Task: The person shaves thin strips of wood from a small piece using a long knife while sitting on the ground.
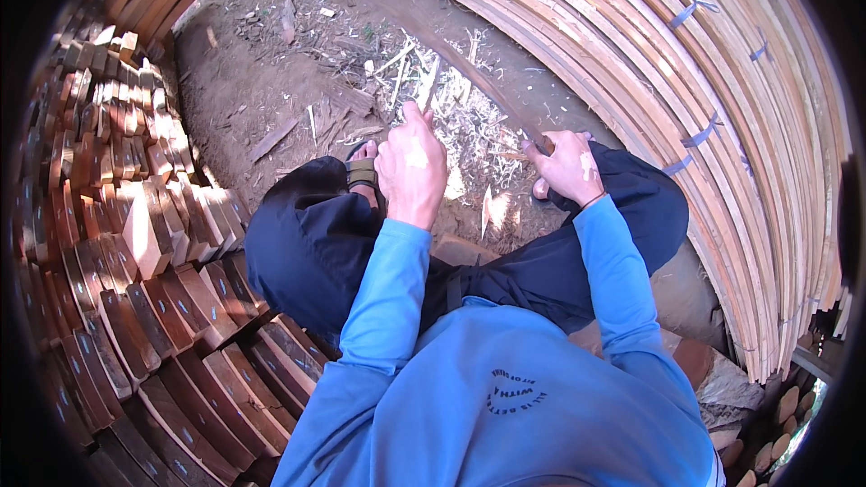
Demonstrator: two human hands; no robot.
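Note:
My right hand (pixel 570 168) is closed round the near end of a long, dark, narrow strip (pixel 483 83). The strip slants away to the far left over the ground; whether it is a blade or wood I cannot tell. My left hand (pixel 413 165) is closed in a fist, thumb on top, in front of my left knee. A pale wood sliver (pixel 433 81) shows just beyond its fingers, and it seems to be in the grip, though the fingers hide where it ends. Below both hands, pale wood shavings (pixel 465 131) lie heaped between my sandalled feet.
Stacked short wooden blocks (pixel 171 307) rise along the left side. Long, thin wooden strips (pixel 695 117), bundled with blue ties, curve along the right. Loose wood scraps (pixel 272 139) lie on the bare dirt ground (pixel 239 63). Cut log ends (pixel 783 424) show at the lower right.

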